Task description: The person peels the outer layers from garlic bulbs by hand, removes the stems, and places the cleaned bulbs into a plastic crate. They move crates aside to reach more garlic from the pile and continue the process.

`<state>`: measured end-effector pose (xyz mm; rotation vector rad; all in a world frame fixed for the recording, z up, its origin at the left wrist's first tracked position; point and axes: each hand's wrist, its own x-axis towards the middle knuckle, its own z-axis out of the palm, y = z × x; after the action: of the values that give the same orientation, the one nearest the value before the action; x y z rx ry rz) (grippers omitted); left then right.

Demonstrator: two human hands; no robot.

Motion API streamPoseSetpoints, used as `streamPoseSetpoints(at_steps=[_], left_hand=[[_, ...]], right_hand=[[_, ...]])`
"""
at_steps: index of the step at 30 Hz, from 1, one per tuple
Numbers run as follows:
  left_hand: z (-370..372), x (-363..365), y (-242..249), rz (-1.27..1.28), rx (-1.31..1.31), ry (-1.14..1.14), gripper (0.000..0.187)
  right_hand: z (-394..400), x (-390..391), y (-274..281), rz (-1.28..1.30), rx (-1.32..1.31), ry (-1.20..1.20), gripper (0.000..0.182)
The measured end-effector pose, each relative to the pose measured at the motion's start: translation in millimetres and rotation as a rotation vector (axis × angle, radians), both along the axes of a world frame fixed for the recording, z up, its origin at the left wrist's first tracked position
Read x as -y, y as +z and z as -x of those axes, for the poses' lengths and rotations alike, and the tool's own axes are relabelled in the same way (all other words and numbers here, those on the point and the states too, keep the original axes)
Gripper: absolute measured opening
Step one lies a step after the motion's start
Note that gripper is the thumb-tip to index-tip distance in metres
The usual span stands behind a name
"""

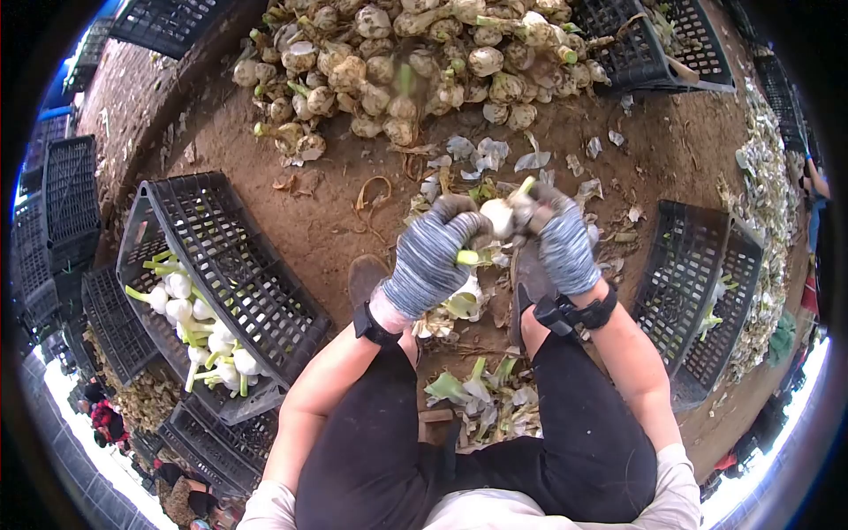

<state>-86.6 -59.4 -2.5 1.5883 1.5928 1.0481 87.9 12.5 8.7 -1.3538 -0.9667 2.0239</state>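
Observation:
Between my two gloved hands is a white garlic bulb (498, 218), its short cut stem pointing up. My left hand (433, 256) has its fingers curled against the bulb's left side. A pale green stem end (467, 257) sticks out beneath that hand; what it belongs to is hidden. Closed around the bulb's right side is my right hand (565, 243), slightly blurred. Peeled skins and leaf scraps (490, 393) lie on the ground below, between my legs. Ahead is a large heap of unpeeled, soil-stained garlic (402, 71).
To the left, a tilted black crate (238, 256) holds clean white garlic bulbs (181, 309). Another black crate (685, 283) stands at right with some stems inside. A further crate (649, 44) leans beside the heap. Stacked crates (71, 190) line the far left; skins (764, 238) cover the right side.

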Motion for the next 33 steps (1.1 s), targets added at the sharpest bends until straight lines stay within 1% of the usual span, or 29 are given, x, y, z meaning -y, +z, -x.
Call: streamPoseSetpoints(at_steps=[2,3,4,5,7,8,9,10,11,13,14,16,17,19,20,21,23,24,25,26,28,29,31,33], left_hand=[[6,5,-2,0.095,-0.193,-0.218,0.018],[9,6,-5,0.139,-0.290,-0.329,0.017],[14,9,-18,0.289,-0.423,-0.463,0.023],[19,10,-29,0.284,-0.423,-0.465,0.023],[27,4,-37,0.818,-0.714,-0.793,0.036],[27,8,-38,0.817,-0.713,-0.792,0.036],[27,10,-31,0.650,-0.615,-0.536,0.041],[28,11,-24,0.482,-0.512,-0.285,0.048],[26,9,-18,0.484,-0.514,-0.284,0.048],[14,0,-4,0.422,0.120,0.022,0.056],[6,-3,-1,0.422,0.118,0.024,0.056],[-7,-9,2,0.325,0.797,-0.022,0.058],[-4,-11,6,0.327,0.796,-0.020,0.058],[3,-16,12,0.502,1.037,-0.071,0.060],[3,-14,6,0.505,1.100,-0.087,0.064],[5,-13,8,0.505,1.100,-0.087,0.064],[6,-8,14,0.591,1.259,-0.085,0.067],[5,-7,14,0.577,1.295,-0.080,0.070],[4,-7,13,0.578,1.294,-0.082,0.070],[3,-6,11,0.571,1.302,-0.056,0.068],[2,-4,6,0.566,1.311,-0.028,0.065],[1,-3,4,0.580,1.289,-0.007,0.067],[2,-2,1,0.595,1.265,0.012,0.070],[4,-4,-3,0.503,0.954,-0.126,0.078]], right_hand=[[-13,-12,-6,0.000,-0.118,-0.123,0.020],[-15,-18,0,0.015,-0.135,-0.221,0.021],[-20,-23,3,0.007,-0.138,-0.205,0.021],[-26,-28,4,0.000,-0.141,-0.190,0.022],[-33,-28,-4,0.006,-0.160,-0.183,0.023],[-35,-28,-8,0.017,-0.181,-0.173,0.023],[-33,-26,-7,0.017,-0.182,-0.172,0.023],[-28,-22,-6,-0.039,-0.093,-0.165,0.023],[-23,-17,-6,-0.093,-0.005,-0.158,0.023],[-15,-9,-5,-0.218,0.032,-0.121,0.023],[-9,-7,2,-0.159,0.063,-0.109,0.023],[4,-2,24,-0.062,0.085,-0.053,0.023],[4,-2,24,-0.059,0.084,-0.053,0.023],[0,-4,24,-0.084,-0.040,0.038,0.022],[-4,-7,27,-0.064,-0.058,0.018,0.021],[-11,-13,22,-0.063,-0.059,0.018,0.021],[-24,-23,9,-0.119,-0.018,-0.123,0.020],[-23,-24,18,-0.105,0.062,-0.069,0.019],[-23,-22,12,-0.106,0.062,-0.070,0.019],[-22,-18,1,-0.460,0.185,0.019,0.019],[-16,-9,20,-0.381,0.196,0.120,0.023],[-14,-8,18,-0.379,0.197,0.118,0.023],[-9,-7,13,-0.435,0.178,0.162,0.029],[-5,-9,20,-0.298,0.024,0.296,0.040]])
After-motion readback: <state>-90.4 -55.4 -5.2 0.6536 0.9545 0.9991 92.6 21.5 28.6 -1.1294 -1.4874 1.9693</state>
